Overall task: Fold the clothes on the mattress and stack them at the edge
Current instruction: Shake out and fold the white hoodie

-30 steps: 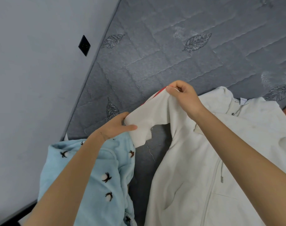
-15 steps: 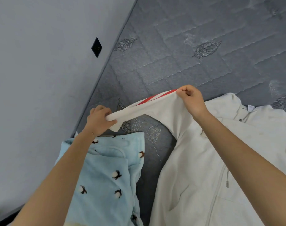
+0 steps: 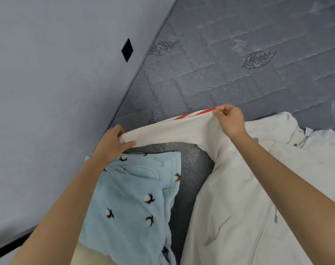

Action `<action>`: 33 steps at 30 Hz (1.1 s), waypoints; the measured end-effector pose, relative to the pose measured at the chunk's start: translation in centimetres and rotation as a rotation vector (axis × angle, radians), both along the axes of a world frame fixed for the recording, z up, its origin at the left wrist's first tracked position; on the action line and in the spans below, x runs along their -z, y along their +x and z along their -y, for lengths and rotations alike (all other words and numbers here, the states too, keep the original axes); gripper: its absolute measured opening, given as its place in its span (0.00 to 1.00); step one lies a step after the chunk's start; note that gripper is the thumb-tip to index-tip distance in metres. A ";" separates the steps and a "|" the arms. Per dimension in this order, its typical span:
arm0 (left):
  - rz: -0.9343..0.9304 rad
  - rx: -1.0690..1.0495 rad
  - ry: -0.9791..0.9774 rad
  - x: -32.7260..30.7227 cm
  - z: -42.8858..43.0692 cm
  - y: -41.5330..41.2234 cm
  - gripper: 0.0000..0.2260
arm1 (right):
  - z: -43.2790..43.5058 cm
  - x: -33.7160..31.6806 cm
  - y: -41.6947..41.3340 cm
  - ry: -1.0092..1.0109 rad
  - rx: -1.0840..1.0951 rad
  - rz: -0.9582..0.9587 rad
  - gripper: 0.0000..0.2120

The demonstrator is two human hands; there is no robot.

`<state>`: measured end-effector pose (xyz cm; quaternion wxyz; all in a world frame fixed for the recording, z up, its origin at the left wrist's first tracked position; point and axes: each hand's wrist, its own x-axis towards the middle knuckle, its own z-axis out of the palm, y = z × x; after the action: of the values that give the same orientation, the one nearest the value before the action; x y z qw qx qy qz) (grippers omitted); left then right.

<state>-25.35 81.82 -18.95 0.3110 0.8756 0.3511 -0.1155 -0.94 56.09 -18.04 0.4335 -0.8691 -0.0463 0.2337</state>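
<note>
The left hand (image 3: 113, 144) grips the cuff end of a white sleeve (image 3: 172, 132); the right hand (image 3: 229, 119) pinches it near the shoulder, stretching it above the mattress (image 3: 210, 73). The hoodie (image 3: 248, 188) lies flat on the mattress beside a folded blue garment (image 3: 132, 197).

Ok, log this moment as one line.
left hand: grips sleeve end; right hand: pinches sleeve top; white hoodie: lying on mattress; blue fleece: alongside

We see a matt white cloth jacket (image 3: 239, 188) with a metal-looking zip pull (image 3: 276, 219), a fluffy blue fleece garment (image 3: 128, 197), a quilted grey mattress (image 3: 220, 69) with faintly shiny stitched leaves, and a smooth matt wall (image 3: 48, 83).
</note>
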 end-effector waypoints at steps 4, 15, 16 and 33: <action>0.020 0.049 0.027 0.0 -0.4 -0.7 0.12 | -0.5 0.4 -0.6 -0.022 -0.011 0.004 0.06; 0.377 -0.260 -0.179 -2.2 2.3 0.5 0.09 | 0.8 0.5 -1.2 -0.003 0.010 0.042 0.08; 0.420 -0.287 -0.233 -2.7 3.0 1.4 0.09 | 0.9 0.4 -1.4 0.013 -0.009 0.045 0.11; 0.364 -0.139 -1.130 -6.0 27.9 16.0 0.24 | 12.2 -5.1 -4.5 0.606 0.242 -0.438 0.25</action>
<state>-9.32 53.96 -12.96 0.7906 0.5551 0.2329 -0.1119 -5.41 43.88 -12.97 0.6943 -0.6306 0.0833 0.3367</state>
